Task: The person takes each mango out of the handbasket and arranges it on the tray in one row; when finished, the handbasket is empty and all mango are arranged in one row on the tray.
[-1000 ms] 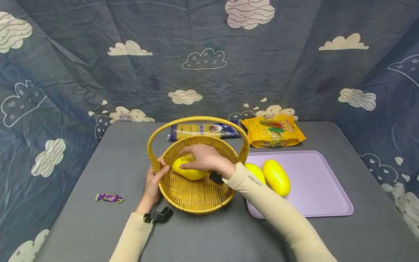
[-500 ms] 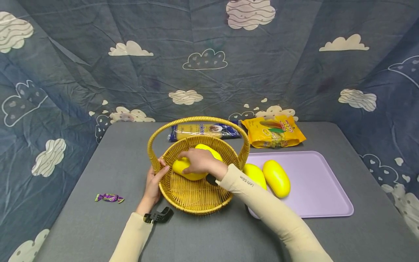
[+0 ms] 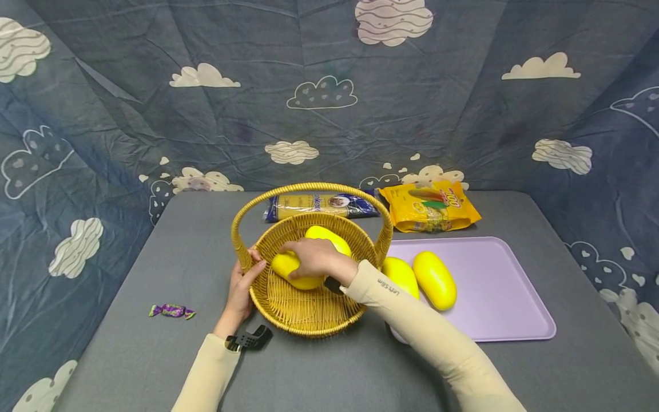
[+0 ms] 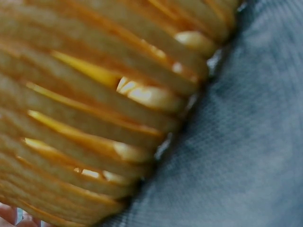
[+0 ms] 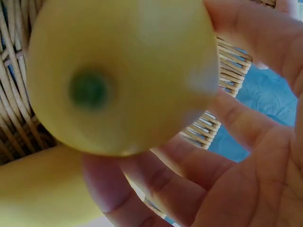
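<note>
In the head view, my right hand (image 3: pixel 316 257) reaches into the yellow wicker basket (image 3: pixel 311 315) and grips a yellow mango (image 3: pixel 285 264). Up close in the right wrist view, this mango (image 5: pixel 142 56) shows a dark green stem spot, with fingers curved around its side. A second mango (image 3: pixel 326 234) lies behind it in the basket, partly covered by the hand. My left hand (image 3: pixel 242 289) holds the basket's left side below the handle, thumb over the rim. The left wrist view is filled by the basket's woven wall (image 4: pixel 94 113), with fingertips (image 4: pixel 7 213) at the lower corner.
Right of the basket lies a lilac tray (image 3: pixel 499 297) with two more mangoes, one (image 3: pixel 401 277) partly behind the right sleeve and one (image 3: pixel 435 280) beside it. At the back are a blue-and-yellow packet (image 3: pixel 309 207) and an orange bag (image 3: pixel 429 207). A purple wrapped candy (image 3: pixel 172 311) lies left.
My right hand has shifted slightly right and toward me with the gripped mango, uncovering the second mango behind it. The left hand and basket stay put.
</note>
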`<state>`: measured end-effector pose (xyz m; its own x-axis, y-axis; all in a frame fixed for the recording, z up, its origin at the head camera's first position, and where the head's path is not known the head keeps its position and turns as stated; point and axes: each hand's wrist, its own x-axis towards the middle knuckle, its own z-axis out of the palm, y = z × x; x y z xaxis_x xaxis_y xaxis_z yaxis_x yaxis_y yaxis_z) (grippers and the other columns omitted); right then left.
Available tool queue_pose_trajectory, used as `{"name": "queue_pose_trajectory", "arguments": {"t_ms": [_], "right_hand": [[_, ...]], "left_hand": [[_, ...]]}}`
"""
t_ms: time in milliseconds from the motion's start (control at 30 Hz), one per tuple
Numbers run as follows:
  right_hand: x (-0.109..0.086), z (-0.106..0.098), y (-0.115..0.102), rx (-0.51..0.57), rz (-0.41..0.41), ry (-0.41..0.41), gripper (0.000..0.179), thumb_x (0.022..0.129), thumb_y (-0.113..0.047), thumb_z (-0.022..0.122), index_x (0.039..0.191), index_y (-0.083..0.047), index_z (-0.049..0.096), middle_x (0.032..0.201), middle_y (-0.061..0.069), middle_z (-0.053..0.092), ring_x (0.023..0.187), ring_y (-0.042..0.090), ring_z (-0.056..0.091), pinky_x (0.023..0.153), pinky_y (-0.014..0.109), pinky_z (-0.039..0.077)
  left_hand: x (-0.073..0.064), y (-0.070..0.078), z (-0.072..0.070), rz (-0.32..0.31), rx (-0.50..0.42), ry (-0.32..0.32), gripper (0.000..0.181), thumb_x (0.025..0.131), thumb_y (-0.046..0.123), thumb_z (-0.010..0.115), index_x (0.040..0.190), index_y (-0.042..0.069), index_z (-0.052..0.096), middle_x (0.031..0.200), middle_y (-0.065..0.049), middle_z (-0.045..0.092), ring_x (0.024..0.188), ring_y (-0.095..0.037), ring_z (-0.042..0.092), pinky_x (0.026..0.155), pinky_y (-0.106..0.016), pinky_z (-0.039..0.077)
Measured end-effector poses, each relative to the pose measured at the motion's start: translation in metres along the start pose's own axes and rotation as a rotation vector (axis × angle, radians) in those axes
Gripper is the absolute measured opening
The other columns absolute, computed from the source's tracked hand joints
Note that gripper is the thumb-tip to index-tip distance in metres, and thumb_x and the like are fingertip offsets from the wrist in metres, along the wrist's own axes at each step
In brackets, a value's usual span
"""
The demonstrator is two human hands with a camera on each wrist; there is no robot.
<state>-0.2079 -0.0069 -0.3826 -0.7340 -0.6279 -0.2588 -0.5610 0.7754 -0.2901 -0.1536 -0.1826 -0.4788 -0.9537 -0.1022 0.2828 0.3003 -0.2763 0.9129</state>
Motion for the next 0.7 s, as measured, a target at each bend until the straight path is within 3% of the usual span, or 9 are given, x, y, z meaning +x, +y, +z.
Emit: {"name": "queue_pose_trajectory", "arguments": {"t_ms": [333, 700], "right_hand": [[-0.011, -0.002, 0.003, -0.007, 0.026, -0.110, 0.069, 0.078, -0.048, 0.073, 0.139, -0.032, 0.044, 0.124, 0.004, 0.059, 0.098, 0.022, 0.058, 0.074, 0.040, 0.042], [-0.021, -0.004, 0.009, -0.028, 0.013, -0.164, 0.066, 0.076, -0.045, 0.075, 0.135, -0.032, 0.047, 0.118, 0.005, 0.062, 0.092, 0.020, 0.058, 0.072, 0.037, 0.041]], "left_hand": [[0.000, 0.000, 0.000, -0.011, 0.008, 0.027, 0.031, 0.089, 0.002, 0.057, 0.103, -0.016, 0.035, 0.106, -0.022, 0.040, 0.102, -0.027, 0.041, 0.085, -0.025, 0.036], [0.000, -0.001, 0.000, 0.008, 0.029, 0.019, 0.025, 0.091, 0.001, 0.055, 0.102, -0.014, 0.038, 0.105, -0.020, 0.042, 0.104, -0.028, 0.039, 0.089, -0.027, 0.032]]}}
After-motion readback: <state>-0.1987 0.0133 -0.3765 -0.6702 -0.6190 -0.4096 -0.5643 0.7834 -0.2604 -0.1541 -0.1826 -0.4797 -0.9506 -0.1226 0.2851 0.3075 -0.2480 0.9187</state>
